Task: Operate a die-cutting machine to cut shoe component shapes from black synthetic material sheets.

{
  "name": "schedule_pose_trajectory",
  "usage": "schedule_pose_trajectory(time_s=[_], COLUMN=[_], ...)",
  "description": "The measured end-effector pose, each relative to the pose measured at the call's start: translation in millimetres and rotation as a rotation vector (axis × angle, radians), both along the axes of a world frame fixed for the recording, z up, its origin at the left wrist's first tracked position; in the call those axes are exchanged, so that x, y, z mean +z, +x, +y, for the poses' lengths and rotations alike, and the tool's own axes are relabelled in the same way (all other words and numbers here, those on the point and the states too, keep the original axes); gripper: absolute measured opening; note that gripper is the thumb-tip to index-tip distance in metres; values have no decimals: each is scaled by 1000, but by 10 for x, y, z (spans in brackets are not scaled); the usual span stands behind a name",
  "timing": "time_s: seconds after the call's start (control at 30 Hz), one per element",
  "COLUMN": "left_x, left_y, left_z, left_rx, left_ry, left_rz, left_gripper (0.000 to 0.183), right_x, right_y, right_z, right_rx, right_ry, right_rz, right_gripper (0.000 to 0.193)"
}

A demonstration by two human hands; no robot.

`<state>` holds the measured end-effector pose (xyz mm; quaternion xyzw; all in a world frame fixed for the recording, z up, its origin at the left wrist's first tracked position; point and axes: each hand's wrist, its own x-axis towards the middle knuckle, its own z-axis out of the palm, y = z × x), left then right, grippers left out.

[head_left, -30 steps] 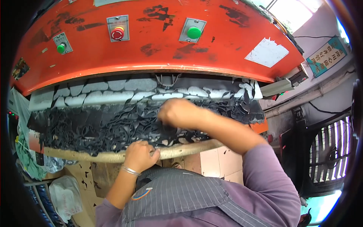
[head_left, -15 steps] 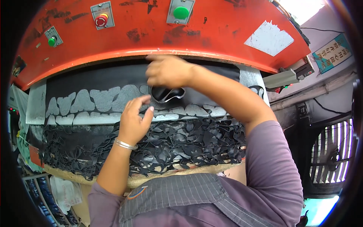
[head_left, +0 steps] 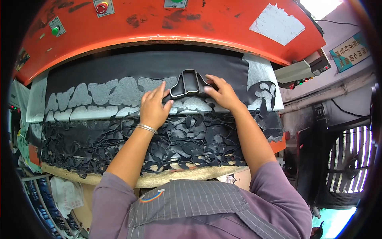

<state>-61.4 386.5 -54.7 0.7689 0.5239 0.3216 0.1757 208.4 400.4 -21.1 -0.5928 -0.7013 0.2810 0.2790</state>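
Observation:
A metal-edged cutting die (head_left: 185,83), dark inside with dividers, stands on a black sheet of leather-like material (head_left: 107,68). My left hand (head_left: 153,108), with a bracelet at the wrist, has thumb and fingers around the die's left end. At the opposite side, my right hand (head_left: 223,95) holds the die's right edge between thumb and fingertips. Cut-out holes in the sheet show the pale cutting board (head_left: 36,101) beneath, mostly left of the die and along the near edge. More holes show at the far right.
Tangled black scraps (head_left: 199,137) lie between the board and a wooden edge (head_left: 91,177) near me. Beyond the sheet rises an orange machine beam (head_left: 159,26) with a red button (head_left: 102,7) and green buttons. A black fan (head_left: 350,163) stands at the right.
My right hand has come down from above the die to its right side. The die now sits farther right and turned, with my left hand at its left end.

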Motion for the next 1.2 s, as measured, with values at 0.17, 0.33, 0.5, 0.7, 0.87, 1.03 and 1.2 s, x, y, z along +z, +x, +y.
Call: schedule_pose_trajectory(time_s=[0.17,0.33,0.5,0.7,0.87,1.03,1.2], left_x=[-27,-63,-23,55,55,50,28], left_y=[113,19,125,152,129,163,148], left_z=[68,-20,-126,-160,-122,-123,-127], left_rx=[21,4,-9,7,-3,-16,-28], left_ry=[32,23,24,36,29,28,26], left_rz=[-3,-30,-70,-162,-159,-109,-103], left_gripper=[58,58,54,52,52,51,51], right_x=[-235,-230,-195,-148,-129,-146,-166], right_y=[280,258,332,331,300,333,308], right_z=[-129,-166,-342,-395,-388,-427,-399], right_rx=[74,178,152,126,120,111,108], right_ry=[220,259,230,201,216,229,206], right_rz=[-209,-280,-335,-341,-336,-334,-348], right_gripper=[59,56,60,60,58,57,56])
